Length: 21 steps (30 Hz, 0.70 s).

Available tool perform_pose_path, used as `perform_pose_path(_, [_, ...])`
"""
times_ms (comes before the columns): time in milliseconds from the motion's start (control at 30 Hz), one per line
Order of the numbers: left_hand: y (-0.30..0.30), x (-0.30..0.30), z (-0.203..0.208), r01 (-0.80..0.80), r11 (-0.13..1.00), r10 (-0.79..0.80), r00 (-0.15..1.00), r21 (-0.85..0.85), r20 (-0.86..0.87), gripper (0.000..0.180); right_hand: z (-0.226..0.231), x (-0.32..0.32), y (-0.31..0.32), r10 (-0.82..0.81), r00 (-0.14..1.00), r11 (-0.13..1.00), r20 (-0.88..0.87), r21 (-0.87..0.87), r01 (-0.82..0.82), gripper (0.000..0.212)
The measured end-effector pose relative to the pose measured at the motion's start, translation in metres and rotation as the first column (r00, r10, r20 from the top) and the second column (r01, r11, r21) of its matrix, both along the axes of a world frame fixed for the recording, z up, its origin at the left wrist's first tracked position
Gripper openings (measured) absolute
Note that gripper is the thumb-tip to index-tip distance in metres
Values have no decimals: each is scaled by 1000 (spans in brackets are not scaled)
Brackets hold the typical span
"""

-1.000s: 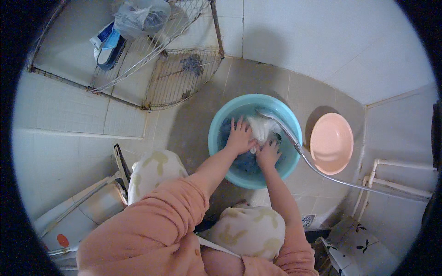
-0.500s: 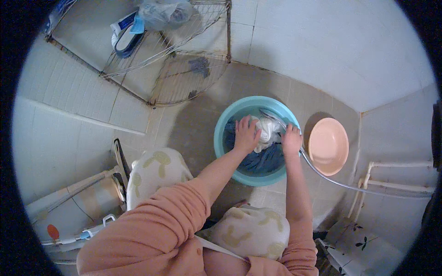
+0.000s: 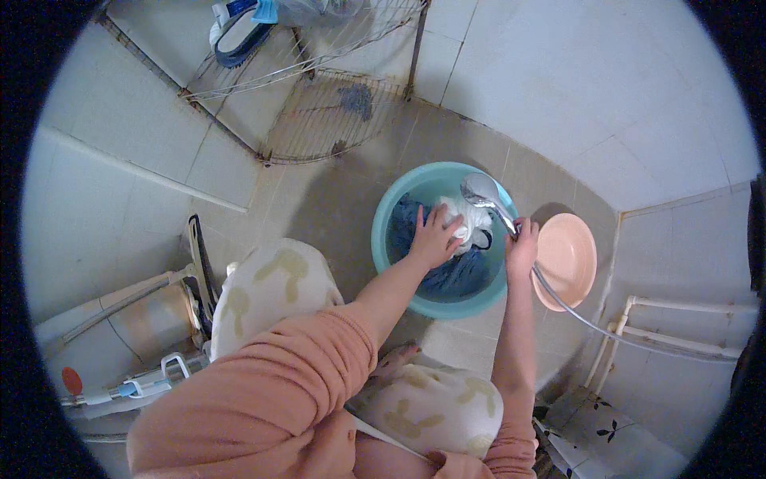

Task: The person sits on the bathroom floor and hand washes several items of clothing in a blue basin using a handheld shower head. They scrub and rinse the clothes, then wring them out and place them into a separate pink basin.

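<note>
A teal round basin (image 3: 385,275) on the floor holds water with dark blue cloth (image 3: 456,275) and a bunched white cloth (image 3: 466,226) in it. My left hand (image 3: 436,239) rests on the left side of the white cloth, fingers spread. In my right hand (image 3: 523,246), at the basin's right rim, is the handle of a chrome shower head (image 3: 480,190). Its round head hangs over the far right part of the basin. A grey hose (image 3: 570,311) trails from the handle toward the right wall. Whether water runs from the head, I cannot tell.
A peach oval basin (image 3: 576,259) stands just right of the teal one. At the far left is a rusty wire corner rack (image 3: 327,120) with a brush (image 3: 239,40) on it. White pipes (image 3: 622,335) line the right wall. My knees (image 3: 279,291) flank the near side.
My right hand has lifted the shower head out from low in the basin and moved a little right. The left hand has stayed on the white cloth, its fingers more spread.
</note>
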<state>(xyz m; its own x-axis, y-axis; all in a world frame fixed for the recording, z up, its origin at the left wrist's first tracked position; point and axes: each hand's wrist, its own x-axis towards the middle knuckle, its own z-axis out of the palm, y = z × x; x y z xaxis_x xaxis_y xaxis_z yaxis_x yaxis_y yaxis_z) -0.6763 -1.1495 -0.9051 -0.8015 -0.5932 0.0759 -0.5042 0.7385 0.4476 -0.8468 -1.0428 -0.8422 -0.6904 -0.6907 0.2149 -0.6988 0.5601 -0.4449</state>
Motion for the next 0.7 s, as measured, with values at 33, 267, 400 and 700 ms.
perform_pose_path(33, [0, 0, 1, 12, 1000, -12, 1000, 0, 10, 51, 0, -4, -1, 23, 1000, 1000, 16, 6, -23, 32])
perform_pose_path(267, [-3, 3, -2, 59, 997, -58, 998, -50, 24, 54, -9, -19, -26, 165, 986, 976, 26, 138, -167, 31])
perform_pose_path(400, [-13, 0, 2, 116, 992, -118, 991, 42, 67, 51, -24, -21, -35, 213, 977, 962, -19, 178, -207, 29])
perform_pose_path(700, [-24, 1, 5, 156, 984, -163, 984, 89, 74, 47, -20, 12, -29, 140, 967, 989, -214, 85, -124, 39])
